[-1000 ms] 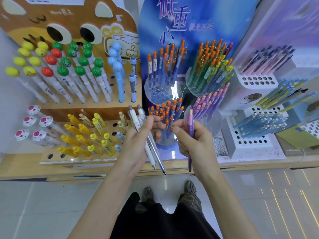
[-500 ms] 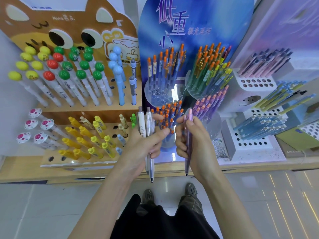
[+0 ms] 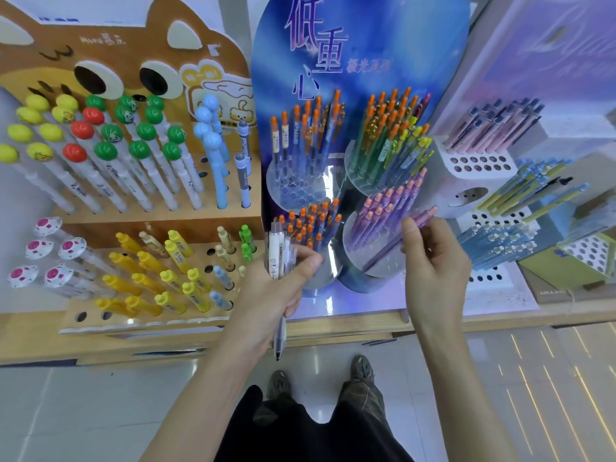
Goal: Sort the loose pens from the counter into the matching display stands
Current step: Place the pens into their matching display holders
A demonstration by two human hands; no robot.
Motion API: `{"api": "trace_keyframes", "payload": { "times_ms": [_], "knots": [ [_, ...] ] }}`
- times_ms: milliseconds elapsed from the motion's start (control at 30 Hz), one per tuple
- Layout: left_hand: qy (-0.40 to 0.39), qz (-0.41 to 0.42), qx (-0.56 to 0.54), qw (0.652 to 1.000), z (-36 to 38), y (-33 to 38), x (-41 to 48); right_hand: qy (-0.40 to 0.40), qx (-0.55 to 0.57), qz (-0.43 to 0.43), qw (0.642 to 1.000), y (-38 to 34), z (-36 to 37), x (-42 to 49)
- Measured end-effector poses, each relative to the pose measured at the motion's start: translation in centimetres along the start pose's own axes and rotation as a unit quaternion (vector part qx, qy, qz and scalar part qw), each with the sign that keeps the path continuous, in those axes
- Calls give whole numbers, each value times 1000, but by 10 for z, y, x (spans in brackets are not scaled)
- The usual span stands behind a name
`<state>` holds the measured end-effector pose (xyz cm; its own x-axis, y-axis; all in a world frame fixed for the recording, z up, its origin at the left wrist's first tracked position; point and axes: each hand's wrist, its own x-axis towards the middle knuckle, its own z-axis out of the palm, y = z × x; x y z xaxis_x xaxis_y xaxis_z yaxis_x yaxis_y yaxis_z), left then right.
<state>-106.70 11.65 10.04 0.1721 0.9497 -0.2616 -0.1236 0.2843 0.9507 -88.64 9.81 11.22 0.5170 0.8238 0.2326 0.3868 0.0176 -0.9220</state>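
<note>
My left hand grips a small bundle of white and clear pens, held upright in front of the blue display stand. My right hand holds a purple pen slanted, its pink top up to the right and its tip down over the clear round holder. That holder carries several purple pens with pink tops. Beside it stand holders of blue pens with orange tops and green-yellow pens.
A brown cat-shaped stand at left holds ball-topped white pens and yellow pens. White perforated stands at right hold pink and blue pens. All sit on a wooden counter edge; my feet are on the tiled floor below.
My right hand has moved right and forward, tilting the purple pen over the purple holder. My left hand has brought its bundle more upright and stays near the middle.
</note>
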Motion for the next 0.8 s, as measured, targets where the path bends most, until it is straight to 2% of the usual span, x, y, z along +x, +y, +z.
{"api": "trace_keyframes", "payload": {
  "times_ms": [233, 333, 567, 733, 800],
  "knots": [
    [42, 12, 56, 997, 34, -1, 15, 7, -72, 16, 997, 19, -19, 17],
    [62, 40, 84, 994, 48, 0, 28, -20, -86, 13, 996, 25, -18, 27],
    [71, 38, 79, 994, 70, -2, 37, -74, -127, -24, 989, 36, -18, 42],
    [85, 38, 86, 992, 76, -1, 40, -153, -187, -67, 968, 33, -10, 52],
    [91, 40, 85, 991, 76, -1, 41, -163, -203, -62, 964, 32, -6, 57]
  ]
}}
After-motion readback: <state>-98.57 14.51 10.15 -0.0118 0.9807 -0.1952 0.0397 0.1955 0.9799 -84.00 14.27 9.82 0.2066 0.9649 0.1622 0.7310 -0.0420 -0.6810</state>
